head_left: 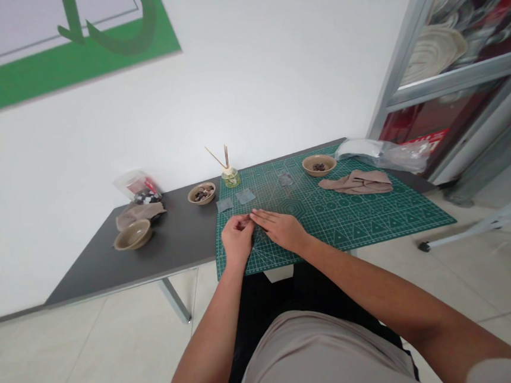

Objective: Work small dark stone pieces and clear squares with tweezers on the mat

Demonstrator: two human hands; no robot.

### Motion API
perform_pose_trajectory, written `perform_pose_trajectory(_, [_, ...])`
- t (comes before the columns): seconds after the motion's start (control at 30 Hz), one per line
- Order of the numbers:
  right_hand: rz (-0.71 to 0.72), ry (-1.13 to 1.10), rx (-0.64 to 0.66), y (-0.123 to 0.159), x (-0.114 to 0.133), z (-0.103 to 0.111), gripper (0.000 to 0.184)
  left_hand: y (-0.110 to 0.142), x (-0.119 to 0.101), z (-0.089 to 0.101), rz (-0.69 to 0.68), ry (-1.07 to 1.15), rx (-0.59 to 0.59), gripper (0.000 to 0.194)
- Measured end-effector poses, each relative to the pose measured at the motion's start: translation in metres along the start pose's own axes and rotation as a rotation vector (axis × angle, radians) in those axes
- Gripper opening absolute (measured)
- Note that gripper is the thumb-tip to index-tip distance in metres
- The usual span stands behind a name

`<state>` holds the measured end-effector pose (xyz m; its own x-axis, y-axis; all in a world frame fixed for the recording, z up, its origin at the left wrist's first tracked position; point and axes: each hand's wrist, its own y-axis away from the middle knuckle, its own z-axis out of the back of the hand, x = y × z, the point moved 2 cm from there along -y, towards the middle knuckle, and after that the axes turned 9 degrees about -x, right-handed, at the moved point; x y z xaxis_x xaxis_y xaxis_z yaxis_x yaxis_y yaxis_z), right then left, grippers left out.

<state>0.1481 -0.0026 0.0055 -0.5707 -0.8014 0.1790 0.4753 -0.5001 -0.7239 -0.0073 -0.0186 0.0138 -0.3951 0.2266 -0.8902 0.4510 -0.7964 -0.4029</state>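
My left hand is over the near left part of the green cutting mat. Its thumb and fingers are pinched together, and whatever they hold is too small or hidden to make out. From the right, my right hand reaches over with fingers stretched out, their tips touching the left fingertips; its thumb is hidden. Just beyond the hands lie small clear plastic pouches: one pouch at the left edge, another pouch beside it, and a third pouch farther back with something greyish in it.
A bowl of small dark pieces and a crumpled brown cloth are on the right, near a clear plastic bag. Further left stand a reed diffuser, another filled bowl, a bowl and a second cloth.
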Motion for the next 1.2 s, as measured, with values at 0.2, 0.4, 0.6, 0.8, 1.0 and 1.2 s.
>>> perform_pose_trajectory(0.2, [-0.006, 0.002, -0.019, -0.001, 0.001, 0.002, 0.055, 0.0, -0.001, -0.001, -0.012, 0.035, 0.001, 0.012])
perform_pose_trajectory(0.4, [-0.072, 0.013, -0.027, -0.002, 0.001, 0.004, 0.052, -0.001, -0.001, -0.001, 0.026, 0.076, -0.019, 0.015])
perform_pose_trajectory(0.6, [-0.08, 0.011, 0.026, -0.003, 0.003, 0.007, 0.051, -0.002, 0.004, -0.002, 0.01, 0.12, -0.016, 0.015])
perform_pose_trajectory(0.8, [-0.217, 0.043, -0.01, -0.005, 0.001, 0.011, 0.049, -0.003, 0.001, -0.001, -0.043, 0.276, -0.053, 0.021])
perform_pose_trajectory(1.0, [-0.237, 0.015, -0.065, -0.004, -0.002, 0.011, 0.051, -0.003, 0.0, -0.002, -0.006, 0.186, 0.064, 0.018])
perform_pose_trajectory(1.2, [-0.149, 0.004, -0.057, -0.003, 0.001, 0.013, 0.052, -0.001, -0.005, -0.004, 0.111, 0.15, 0.14, 0.021])
